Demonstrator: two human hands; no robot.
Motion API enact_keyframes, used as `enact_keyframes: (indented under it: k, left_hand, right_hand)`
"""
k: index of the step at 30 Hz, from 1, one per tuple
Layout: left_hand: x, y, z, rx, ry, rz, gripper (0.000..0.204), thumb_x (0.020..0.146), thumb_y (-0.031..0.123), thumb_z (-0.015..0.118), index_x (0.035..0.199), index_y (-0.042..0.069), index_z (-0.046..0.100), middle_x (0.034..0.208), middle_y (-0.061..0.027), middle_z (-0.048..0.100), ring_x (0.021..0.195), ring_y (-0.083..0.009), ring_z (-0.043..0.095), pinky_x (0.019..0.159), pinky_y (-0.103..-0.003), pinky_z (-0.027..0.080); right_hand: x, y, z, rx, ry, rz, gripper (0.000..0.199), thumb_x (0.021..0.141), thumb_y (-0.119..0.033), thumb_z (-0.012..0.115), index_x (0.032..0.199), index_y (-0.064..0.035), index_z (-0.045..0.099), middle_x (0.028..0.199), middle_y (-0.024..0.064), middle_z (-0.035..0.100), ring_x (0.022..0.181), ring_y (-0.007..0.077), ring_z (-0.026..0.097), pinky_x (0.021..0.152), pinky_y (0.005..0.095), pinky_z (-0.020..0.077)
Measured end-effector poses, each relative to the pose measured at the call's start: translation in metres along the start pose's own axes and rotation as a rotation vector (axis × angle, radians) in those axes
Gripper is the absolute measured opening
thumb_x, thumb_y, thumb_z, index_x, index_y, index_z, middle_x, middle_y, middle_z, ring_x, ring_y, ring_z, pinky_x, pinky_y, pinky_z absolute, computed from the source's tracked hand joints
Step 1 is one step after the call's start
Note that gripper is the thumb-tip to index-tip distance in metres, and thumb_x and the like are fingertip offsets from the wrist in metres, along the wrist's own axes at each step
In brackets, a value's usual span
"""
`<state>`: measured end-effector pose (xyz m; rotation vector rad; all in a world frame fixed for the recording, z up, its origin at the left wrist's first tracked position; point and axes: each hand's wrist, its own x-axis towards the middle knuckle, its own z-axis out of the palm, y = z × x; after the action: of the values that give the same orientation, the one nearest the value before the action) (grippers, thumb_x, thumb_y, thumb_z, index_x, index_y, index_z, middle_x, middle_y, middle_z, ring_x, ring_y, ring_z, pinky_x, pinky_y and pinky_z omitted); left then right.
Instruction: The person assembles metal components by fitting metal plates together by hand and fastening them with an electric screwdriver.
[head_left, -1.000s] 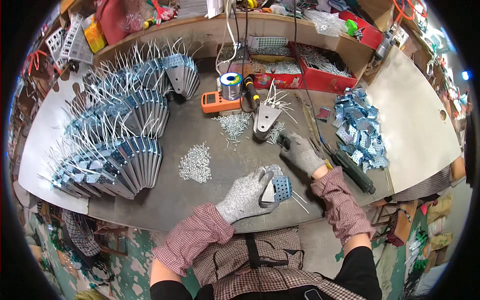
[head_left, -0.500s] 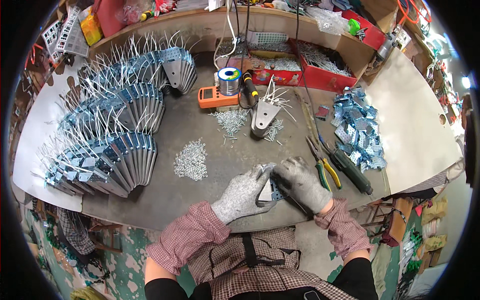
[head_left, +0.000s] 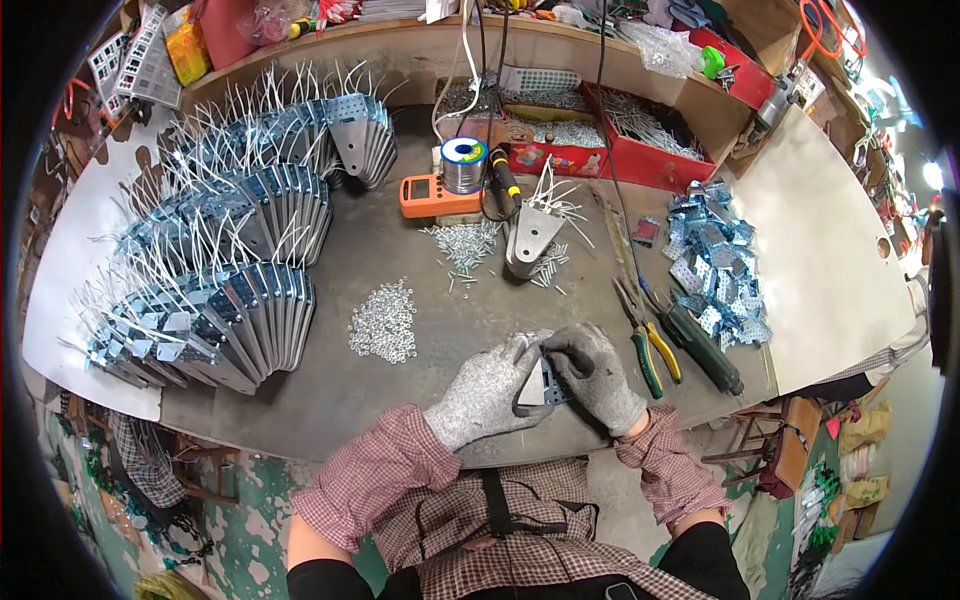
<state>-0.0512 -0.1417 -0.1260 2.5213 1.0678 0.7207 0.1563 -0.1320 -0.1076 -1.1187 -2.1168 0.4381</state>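
Note:
Near the front edge of the workbench, my left hand (head_left: 487, 392), in a grey work glove, is closed around a grey metal plate (head_left: 532, 388). A blue perforated bracket (head_left: 552, 388) lies against that plate, between my hands. My right hand (head_left: 600, 382), gloved as well, has its fingers curled together at the far end of these parts; whatever is in its fingertips is hidden. Ahead stands a small stack of grey plates with white wires (head_left: 532, 235), beside loose screws (head_left: 463, 245). A pile of small nuts (head_left: 383, 322) sits to the left.
Rows of wired metal plates (head_left: 220, 320) fill the left side. Pliers (head_left: 650, 345) and a dark green electric screwdriver (head_left: 703, 345) lie at right, near heaped blue brackets (head_left: 712, 265). A solder spool (head_left: 463, 170), an orange meter (head_left: 430, 196) and red boxes (head_left: 640, 150) stand behind.
My right hand has turned, its wrist swinging slightly left and nearer to me, while the fingers stay at the parts. My left hand keeps its grip on the plate.

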Motion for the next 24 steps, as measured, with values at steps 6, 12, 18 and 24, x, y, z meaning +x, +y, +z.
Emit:
enact_keyframes:
  k: [6,12,18,24]
  left_hand:
    - [0.000,0.000,0.001,0.041,-0.071,-0.054,0.088,0.075,0.051,0.076,0.135,-0.006,0.047,0.121,-0.0264,0.055,0.105,-0.0409,0.062,0.086,-0.045,0.054]
    - [0.004,0.004,0.009,0.038,0.045,-0.013,0.088,0.075,0.050,0.077,0.137,-0.003,0.046,0.119,-0.0253,0.055,0.103,-0.0397,0.062,0.084,-0.045,0.054]
    - [0.008,0.009,-0.003,-0.003,-0.103,-0.134,0.085,0.078,0.048,0.075,0.143,0.004,0.044,0.128,-0.0253,0.052,0.112,-0.0392,0.059,0.089,-0.046,0.053]
    - [0.001,0.006,-0.009,0.009,-0.087,-0.039,0.083,0.078,0.044,0.076,0.146,0.008,0.042,0.131,-0.0239,0.051,0.116,-0.0398,0.057,0.093,-0.045,0.051]
  right_hand:
    - [0.009,-0.001,-0.009,0.129,-0.125,-0.034,0.015,0.084,-0.006,0.067,0.100,-0.0039,0.066,0.094,0.0131,0.063,0.093,0.0326,0.059,0.085,0.0414,0.0465]
    - [0.076,0.051,-0.009,-0.452,-0.165,0.025,0.020,0.088,-0.009,0.062,0.107,-0.0012,0.061,0.103,0.0210,0.064,0.096,0.0380,0.063,0.082,0.0458,0.0514]
    - [0.062,0.031,-0.026,-0.169,-0.120,0.062,0.025,0.084,-0.010,0.064,0.107,-0.0022,0.062,0.096,0.0204,0.066,0.086,0.0389,0.065,0.077,0.0445,0.0527]
    - [-0.027,-0.021,-0.020,0.301,-0.248,0.202,0.016,0.087,-0.001,0.067,0.103,-0.0030,0.067,0.089,0.0085,0.066,0.083,0.0155,0.064,0.074,0.0301,0.0517]
